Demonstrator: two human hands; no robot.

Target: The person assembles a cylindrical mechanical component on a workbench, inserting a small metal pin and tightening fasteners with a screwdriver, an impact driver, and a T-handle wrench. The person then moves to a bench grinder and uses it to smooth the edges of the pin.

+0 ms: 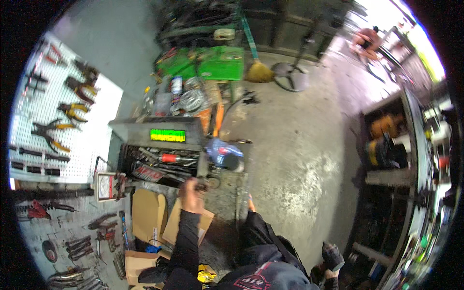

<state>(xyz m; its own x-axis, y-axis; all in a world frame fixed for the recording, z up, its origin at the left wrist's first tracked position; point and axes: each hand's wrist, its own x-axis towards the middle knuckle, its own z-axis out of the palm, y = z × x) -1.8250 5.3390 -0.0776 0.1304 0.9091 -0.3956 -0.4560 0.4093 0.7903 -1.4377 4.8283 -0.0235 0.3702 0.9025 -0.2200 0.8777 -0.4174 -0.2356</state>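
A worker's left hand (192, 197) hangs just off the near right corner of an open toolbox (130, 131), its grip too blurred to tell; the right hand (331, 274) holds a dark tool (332, 256) above the floor (290, 164). Loose tools (170, 158) fill the box, work seemingly unfinished.

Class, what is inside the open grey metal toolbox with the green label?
A tool with a red cylindrical part lies among jumbled dark and silvery metal tools, too blurred to identify. The pile covers whatever lies beneath.
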